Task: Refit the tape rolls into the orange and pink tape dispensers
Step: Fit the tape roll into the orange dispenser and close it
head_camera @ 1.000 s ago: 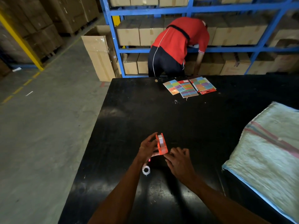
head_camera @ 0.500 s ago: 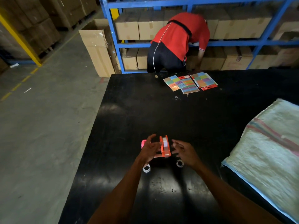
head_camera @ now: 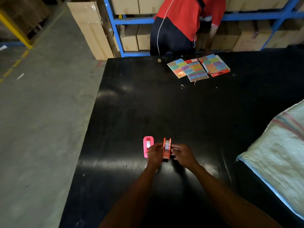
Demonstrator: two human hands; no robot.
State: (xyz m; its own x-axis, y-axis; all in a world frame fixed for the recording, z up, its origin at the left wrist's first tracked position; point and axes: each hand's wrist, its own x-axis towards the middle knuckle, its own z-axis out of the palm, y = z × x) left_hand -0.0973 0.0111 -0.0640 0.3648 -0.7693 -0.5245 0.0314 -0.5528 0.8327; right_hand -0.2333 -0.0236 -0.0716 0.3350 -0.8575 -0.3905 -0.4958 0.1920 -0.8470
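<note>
The orange tape dispenser [head_camera: 167,148] stands upright on the black table [head_camera: 164,109], with a white tape roll showing in its slot. My left hand [head_camera: 155,154] grips its left side. My right hand [head_camera: 182,154] touches its right side with bent fingers. Just to the left, the pink tape dispenser [head_camera: 148,146] lies on the table, white tape showing in its opening, partly hidden by my left hand. The loose small rolls are hidden behind my hands and arms.
Several colourful card packs [head_camera: 198,68] lie at the table's far edge. A pale woven sack [head_camera: 279,153] covers the table's right side. A person in a red shirt [head_camera: 184,22] bends at the blue shelving with cardboard boxes beyond. Concrete floor lies left.
The orange dispenser has come down from a raised hold to stand on the table between both hands. The pink dispenser is now in full view at its left. The camera has tilted down.
</note>
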